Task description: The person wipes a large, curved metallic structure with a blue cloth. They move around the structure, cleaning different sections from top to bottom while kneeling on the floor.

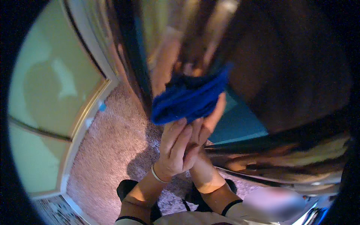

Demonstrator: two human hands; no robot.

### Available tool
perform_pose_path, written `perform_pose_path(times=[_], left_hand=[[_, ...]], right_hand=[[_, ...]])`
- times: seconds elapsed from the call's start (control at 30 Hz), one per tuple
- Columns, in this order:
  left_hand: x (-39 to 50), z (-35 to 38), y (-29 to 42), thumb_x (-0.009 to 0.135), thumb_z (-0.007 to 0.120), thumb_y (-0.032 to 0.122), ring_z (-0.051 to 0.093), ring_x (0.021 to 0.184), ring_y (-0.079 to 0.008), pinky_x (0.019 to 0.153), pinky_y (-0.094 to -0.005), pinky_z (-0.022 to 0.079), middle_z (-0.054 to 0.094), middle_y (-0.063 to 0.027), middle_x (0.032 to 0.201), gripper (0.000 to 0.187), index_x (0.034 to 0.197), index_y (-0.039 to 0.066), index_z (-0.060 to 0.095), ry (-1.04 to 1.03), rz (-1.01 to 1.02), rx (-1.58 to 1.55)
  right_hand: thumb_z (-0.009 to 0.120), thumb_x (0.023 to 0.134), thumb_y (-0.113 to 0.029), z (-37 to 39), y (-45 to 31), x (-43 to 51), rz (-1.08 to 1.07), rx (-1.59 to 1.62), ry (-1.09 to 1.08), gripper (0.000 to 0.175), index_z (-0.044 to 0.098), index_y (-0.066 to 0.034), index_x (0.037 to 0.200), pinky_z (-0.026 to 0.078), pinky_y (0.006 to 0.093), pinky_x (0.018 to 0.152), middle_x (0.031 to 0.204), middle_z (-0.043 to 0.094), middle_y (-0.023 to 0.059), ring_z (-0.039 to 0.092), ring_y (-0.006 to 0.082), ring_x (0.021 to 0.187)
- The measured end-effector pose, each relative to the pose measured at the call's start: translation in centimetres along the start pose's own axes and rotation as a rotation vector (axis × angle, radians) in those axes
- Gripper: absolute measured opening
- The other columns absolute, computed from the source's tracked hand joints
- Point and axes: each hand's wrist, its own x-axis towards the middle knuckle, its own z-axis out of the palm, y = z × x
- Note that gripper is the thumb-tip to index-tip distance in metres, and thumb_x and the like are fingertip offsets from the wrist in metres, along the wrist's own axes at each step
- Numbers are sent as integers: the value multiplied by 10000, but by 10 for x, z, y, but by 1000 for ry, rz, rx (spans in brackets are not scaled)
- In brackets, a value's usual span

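Note:
A bunched blue cloth (191, 98) is in front of me, blurred, against a dark glossy upright surface (281, 62). My right hand (201, 135) grips it, with one finger stretched along its right edge. My left hand (175, 147), a pale band on its wrist, overlaps the right hand. Its fingertips meet the cloth's near edge, and whether they pinch the fabric is hidden. Above the cloth, skin-toned streaks look like reflections of arms in the glossy surface.
Pale green panels (47, 92) with gold-coloured trim stand to the left. Beige-pink carpet (112, 140) covers the floor, with a small blue piece (102, 107) by the baseboard. A teal area (242, 121) shows right of the hands. My dark-clad feet (126, 188) are below.

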Motion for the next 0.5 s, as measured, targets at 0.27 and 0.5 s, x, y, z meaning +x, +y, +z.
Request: perform_pose_path(times=[0.27, 0.5], left_hand=[[96, -21, 42, 865, 709, 295, 468, 1301, -502, 1096, -581, 363, 484, -297, 1398, 582, 1307, -56, 569, 51, -153, -237], [180, -36, 40, 930, 569, 408, 371, 1374, -507, 1136, -594, 272, 338, -324, 1512, 678, 1432, -35, 456, 95, -310, -139]], right_hand=[[811, 766, -410, 13, -113, 52, -3, 114, 336, 996, 260, -78, 1526, 334, 517, 1140, 1477, 417, 216, 464, 386, 1302], [626, 951, -391, 47, -144, 86, -330, -270, 59, 803, 153, -208, 1573, 435, 607, 1072, 1524, 316, 264, 478, 453, 1288]])
